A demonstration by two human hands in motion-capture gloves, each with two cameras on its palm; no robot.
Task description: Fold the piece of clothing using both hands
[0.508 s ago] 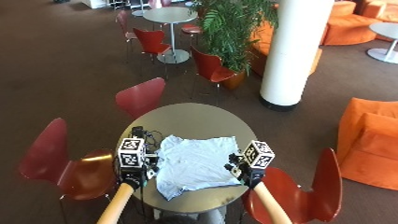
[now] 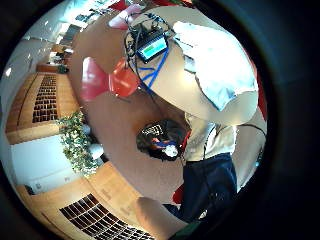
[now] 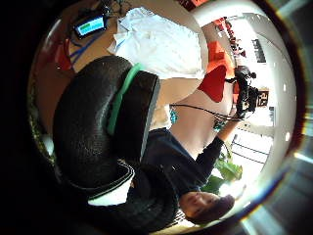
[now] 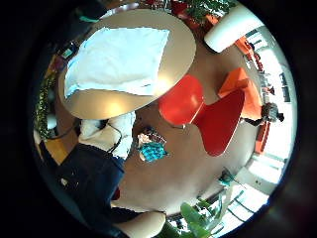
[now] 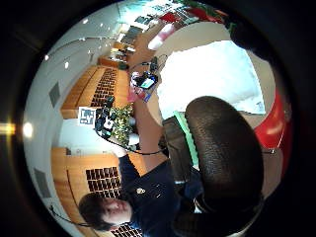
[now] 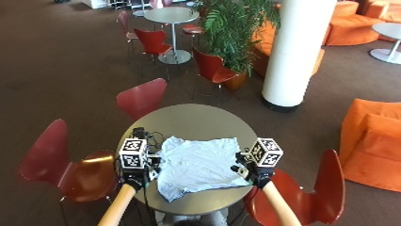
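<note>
A pale blue garment lies spread flat on the round table, with one corner reaching the near edge. My left hand hovers at the garment's left edge and my right hand at its right edge. Both palms are raised off the table. The palm views show the garment lying untouched at a distance. A curled black thumb of the left hand and of the right hand fills part of each thumb side view, with no cloth in it.
A small device with a lit screen and cables sits on the table left of the garment. Red chairs stand at the left, right and far side. A bag lies on the floor under the table.
</note>
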